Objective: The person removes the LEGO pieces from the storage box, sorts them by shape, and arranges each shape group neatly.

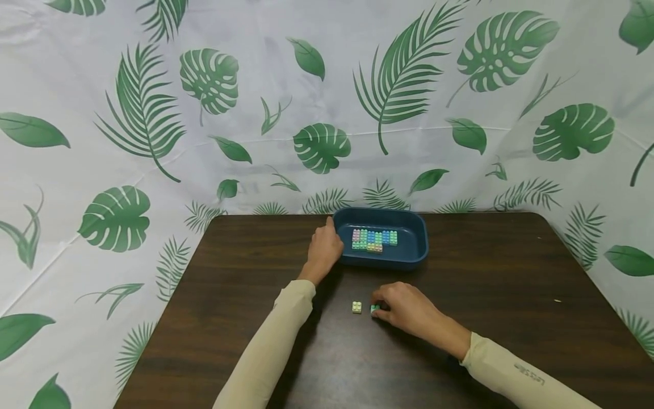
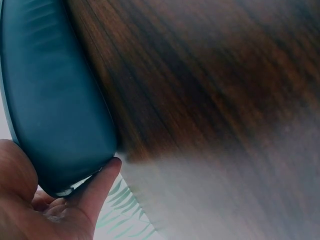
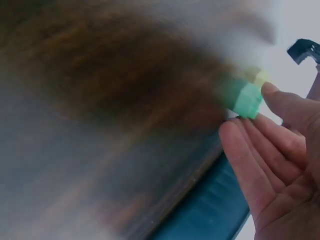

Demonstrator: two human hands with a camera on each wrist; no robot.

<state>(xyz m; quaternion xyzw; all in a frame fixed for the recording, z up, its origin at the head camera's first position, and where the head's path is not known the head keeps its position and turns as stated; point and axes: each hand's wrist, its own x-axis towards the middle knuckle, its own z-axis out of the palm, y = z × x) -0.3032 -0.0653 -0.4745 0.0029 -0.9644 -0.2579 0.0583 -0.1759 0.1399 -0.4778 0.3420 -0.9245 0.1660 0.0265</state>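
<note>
Pinching a green brick [image 1: 374,309] in the curled right hand [image 1: 406,307], just right of a yellow brick [image 1: 356,307] and nearer to it than the left hand [image 1: 324,249], gripping with the latter the left end of a tray [image 1: 410,247] set lengthwise left-to-right beyond both

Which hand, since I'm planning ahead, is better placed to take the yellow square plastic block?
Likely the right hand: it's at the green plastic block beside the yellow block; the farther left hand grips the blue rectangular plastic tray.
</note>
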